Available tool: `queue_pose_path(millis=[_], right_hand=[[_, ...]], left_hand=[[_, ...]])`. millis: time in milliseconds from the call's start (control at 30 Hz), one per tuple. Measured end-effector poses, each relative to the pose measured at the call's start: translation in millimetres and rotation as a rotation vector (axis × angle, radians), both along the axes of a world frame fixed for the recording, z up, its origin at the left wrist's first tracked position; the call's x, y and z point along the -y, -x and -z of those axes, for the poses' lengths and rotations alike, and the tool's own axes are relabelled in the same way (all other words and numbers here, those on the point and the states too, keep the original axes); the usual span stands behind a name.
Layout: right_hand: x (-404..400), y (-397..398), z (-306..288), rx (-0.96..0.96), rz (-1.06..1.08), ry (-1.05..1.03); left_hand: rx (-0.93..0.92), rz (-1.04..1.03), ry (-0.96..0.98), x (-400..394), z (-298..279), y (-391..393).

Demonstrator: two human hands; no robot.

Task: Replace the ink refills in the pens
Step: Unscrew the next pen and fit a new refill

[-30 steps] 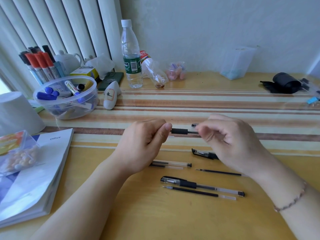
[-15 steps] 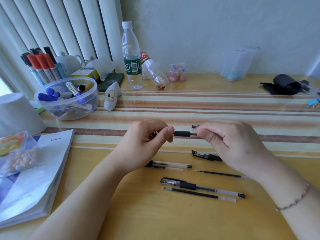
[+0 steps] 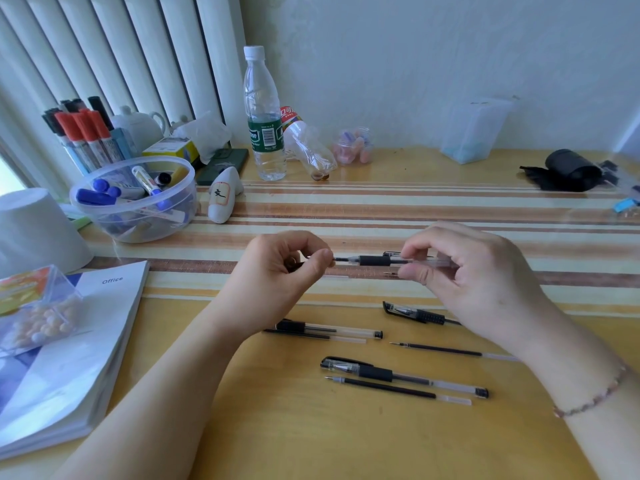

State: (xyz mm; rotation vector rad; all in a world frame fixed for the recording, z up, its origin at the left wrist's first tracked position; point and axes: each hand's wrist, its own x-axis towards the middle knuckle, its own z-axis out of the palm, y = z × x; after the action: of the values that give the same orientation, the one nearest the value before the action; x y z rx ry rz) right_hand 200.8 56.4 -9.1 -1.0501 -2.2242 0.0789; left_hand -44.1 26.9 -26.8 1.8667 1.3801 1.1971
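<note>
I hold a clear pen with a black grip (image 3: pixel 377 260) level above the striped mat, between both hands. My left hand (image 3: pixel 284 275) pinches its thin dark tip end. My right hand (image 3: pixel 474 271) grips the clear barrel, and a second thin tip pokes out under its thumb. On the wooden desk below lie a capped pen (image 3: pixel 332 330) with a refill beside it, a short capped front piece (image 3: pixel 415 313), a loose refill (image 3: pixel 446 350), another capped pen (image 3: pixel 398 374) and a refill (image 3: pixel 394 389) along it.
A clear bowl of markers (image 3: pixel 135 202) and a white cup (image 3: pixel 34 230) stand at the left. An Office booklet (image 3: pixel 69 341) carries a small box of beads (image 3: pixel 34 313). A water bottle (image 3: pixel 263 116) and a black roll (image 3: pixel 571 169) sit at the back.
My hands have drawn apart. More of the pen now shows between them, with the thin tip end stretched out toward my left fingers.
</note>
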Motion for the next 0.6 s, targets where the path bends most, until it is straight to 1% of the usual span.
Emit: queue_pose_path(millis=[133,167,200,233,300,333,367,433,600], right_hand=[[-15.7,-24.2,1.0,0.219,0.305,0.121],[-20.1,-29.8,1.3,0.214,0.373,0.180],[-22.8,-32.8,0.6,0.145,0.408,0.242],[-23.1,-32.3,-1.1,0.029,0.401,0.295],[-18.4,-23.3,-5.0,-0.213,0.270,0.344],[-14.0,-16.6,-7.3,-0.283,0.184,0.358],[-8.8,-10.3,-8.2,-0.304,0.110,0.367],[-1.6,-2.2,-4.3,-0.250,0.030,0.355],[-4.2,-2.9,4.4,-0.059,0.041,0.315]], left_hand=[[-0.006,-0.151,-0.024,-3.3,-5.1,12.4],[-0.007,-0.182,-0.035,-3.9,-6.1,13.8],[-0.003,-0.200,-0.045,-4.2,-6.7,14.3],[0.005,-0.202,-0.049,-4.3,-7.0,13.3],[0.013,-0.170,-0.041,-3.7,-5.9,8.9],[0.008,-0.146,-0.035,-3.2,-4.5,6.2],[0.002,-0.125,-0.028,-2.8,-3.2,3.7],[0.000,-0.104,-0.020,-2.1,-1.6,0.2],[0.047,-0.095,-0.028,-3.7,-2.0,-0.8]])
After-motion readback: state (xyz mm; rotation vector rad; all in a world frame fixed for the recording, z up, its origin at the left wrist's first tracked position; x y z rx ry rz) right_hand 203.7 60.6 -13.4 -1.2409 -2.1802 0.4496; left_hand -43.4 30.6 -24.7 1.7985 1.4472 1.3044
